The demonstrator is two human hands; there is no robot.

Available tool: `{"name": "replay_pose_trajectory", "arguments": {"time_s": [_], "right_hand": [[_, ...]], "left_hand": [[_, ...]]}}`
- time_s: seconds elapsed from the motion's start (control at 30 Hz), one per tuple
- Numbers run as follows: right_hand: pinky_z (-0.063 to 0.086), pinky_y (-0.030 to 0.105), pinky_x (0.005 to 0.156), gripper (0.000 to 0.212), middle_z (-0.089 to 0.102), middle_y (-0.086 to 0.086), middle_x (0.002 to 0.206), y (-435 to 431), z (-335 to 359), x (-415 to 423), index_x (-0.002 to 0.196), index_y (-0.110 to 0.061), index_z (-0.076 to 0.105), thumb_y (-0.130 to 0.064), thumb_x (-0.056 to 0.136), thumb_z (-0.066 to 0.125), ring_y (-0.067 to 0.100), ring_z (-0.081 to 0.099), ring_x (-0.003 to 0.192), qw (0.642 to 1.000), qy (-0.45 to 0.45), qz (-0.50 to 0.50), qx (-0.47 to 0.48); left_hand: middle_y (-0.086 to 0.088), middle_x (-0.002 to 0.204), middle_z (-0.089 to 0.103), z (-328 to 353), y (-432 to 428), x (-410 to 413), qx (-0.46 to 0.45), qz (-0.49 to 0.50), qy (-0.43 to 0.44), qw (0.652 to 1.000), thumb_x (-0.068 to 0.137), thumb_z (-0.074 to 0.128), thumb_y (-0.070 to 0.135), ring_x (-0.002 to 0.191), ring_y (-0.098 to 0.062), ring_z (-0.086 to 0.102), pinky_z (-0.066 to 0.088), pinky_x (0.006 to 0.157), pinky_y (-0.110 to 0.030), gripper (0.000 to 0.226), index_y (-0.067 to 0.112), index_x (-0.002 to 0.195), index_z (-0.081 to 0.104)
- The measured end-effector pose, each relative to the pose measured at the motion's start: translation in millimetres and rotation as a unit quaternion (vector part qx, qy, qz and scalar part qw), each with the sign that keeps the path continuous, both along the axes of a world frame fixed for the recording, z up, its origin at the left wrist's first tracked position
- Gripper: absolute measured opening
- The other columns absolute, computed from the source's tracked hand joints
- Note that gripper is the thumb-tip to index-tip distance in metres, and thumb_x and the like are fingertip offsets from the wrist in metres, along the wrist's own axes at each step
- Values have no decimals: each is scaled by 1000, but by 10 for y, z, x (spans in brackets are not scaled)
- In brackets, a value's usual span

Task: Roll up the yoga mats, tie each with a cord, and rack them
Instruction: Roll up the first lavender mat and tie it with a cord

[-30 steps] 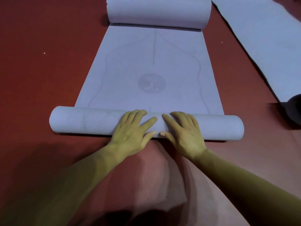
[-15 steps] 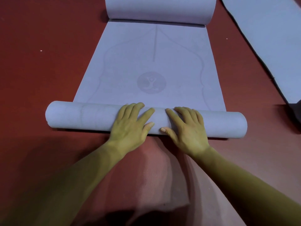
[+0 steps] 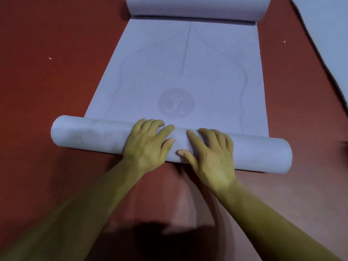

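A pale lavender yoga mat (image 3: 188,72) lies on the red floor, its near end wound into a roll (image 3: 90,133) that runs across the view. My left hand (image 3: 148,146) and my right hand (image 3: 211,153) press side by side on the middle of the roll, fingers spread and nearly straight. The flat part of the mat bears a round logo (image 3: 176,103) just beyond my fingers. The mat's far end curls up into a second roll (image 3: 197,6) at the top edge.
A second lavender mat (image 3: 327,34) lies flat on the red floor (image 3: 47,81) at the upper right. A dark object (image 3: 346,149) shows at the right edge. A dark shadow falls on the floor between my forearms.
Both hands have pushed the near roll forward, away from me, toward the round logo. The roll has grown slightly thicker and the flat stretch of mat is shorter.
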State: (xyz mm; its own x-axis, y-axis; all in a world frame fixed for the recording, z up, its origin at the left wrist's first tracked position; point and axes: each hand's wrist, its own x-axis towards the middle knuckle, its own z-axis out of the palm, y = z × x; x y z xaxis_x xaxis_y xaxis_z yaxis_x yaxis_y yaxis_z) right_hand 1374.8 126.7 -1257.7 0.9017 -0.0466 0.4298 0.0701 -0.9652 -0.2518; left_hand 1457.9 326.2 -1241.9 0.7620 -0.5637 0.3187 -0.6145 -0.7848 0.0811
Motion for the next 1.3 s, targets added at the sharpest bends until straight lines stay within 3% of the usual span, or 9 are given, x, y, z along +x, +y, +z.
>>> {"name": "replay_pose_trajectory", "arguments": {"time_s": [0.1,0.33,0.47,0.57,0.73,0.87,1.0,1.1,1.3], "right_hand": [[39,47,97,56,65,9,122,-56,47,149,129,-19,68,-61,94,58,33,59,109,1000,8,6,-2],[41,44,90,58,68,5,111,-153,95,388,123,-20,71,-65,94,51,31,62,100,999,38,10,-1],[47,44,86,60,71,2,105,-222,168,634,126,-22,69,-68,93,49,29,64,96,998,63,9,20],[47,44,89,69,66,6,117,-265,225,633,131,-21,66,-73,87,57,27,60,104,997,46,36,55],[45,46,92,66,65,7,120,-325,133,601,125,-20,69,-73,86,64,33,61,108,997,38,60,-14],[47,44,90,66,66,4,117,-380,160,747,126,-20,70,-74,89,56,30,62,104,997,41,64,-31],[47,43,90,63,67,3,115,-409,249,864,125,-20,70,-71,92,52,28,63,102,996,53,65,-33],[43,44,92,53,63,6,119,-322,288,932,124,-19,70,-61,95,57,29,61,108,998,32,30,-36],[39,52,105,68,60,16,128,-180,225,940,133,-15,65,-67,90,58,37,53,121,995,75,16,-56]], "left_hand": [[-16,125,60,106,-56,-62,-8,57,18,998,100,45,43,113,-35,57,40,105,-52,44,16,130,64],[-10,149,48,142,220,-18,77,3,74,994,97,42,49,139,-31,44,30,117,-53,56,32,150,46],[-11,141,56,67,68,216,52,6,44,998,99,43,45,130,-33,51,31,115,-53,51,27,145,54],[-11,134,60,60,48,377,42,-5,26,999,99,45,42,122,-32,57,36,110,-54,48,23,140,59],[-8,127,63,85,-73,608,33,1,41,999,96,46,40,113,-28,61,41,104,-52,44,20,130,66],[-10,127,61,137,-106,544,-20,17,24,999,92,51,36,113,-30,57,40,94,-47,41,17,125,66],[-10,129,61,120,-159,488,21,33,35,999,91,44,38,114,-35,55,34,94,-47,43,23,124,68],[-10,120,64,153,-227,812,41,14,43,998,92,43,38,104,-33,57,37,88,-46,42,24,122,68],[-4,107,64,275,-354,1141,90,17,134,987,92,36,41,97,-29,56,39,83,-46,44,29,122,66]]}}
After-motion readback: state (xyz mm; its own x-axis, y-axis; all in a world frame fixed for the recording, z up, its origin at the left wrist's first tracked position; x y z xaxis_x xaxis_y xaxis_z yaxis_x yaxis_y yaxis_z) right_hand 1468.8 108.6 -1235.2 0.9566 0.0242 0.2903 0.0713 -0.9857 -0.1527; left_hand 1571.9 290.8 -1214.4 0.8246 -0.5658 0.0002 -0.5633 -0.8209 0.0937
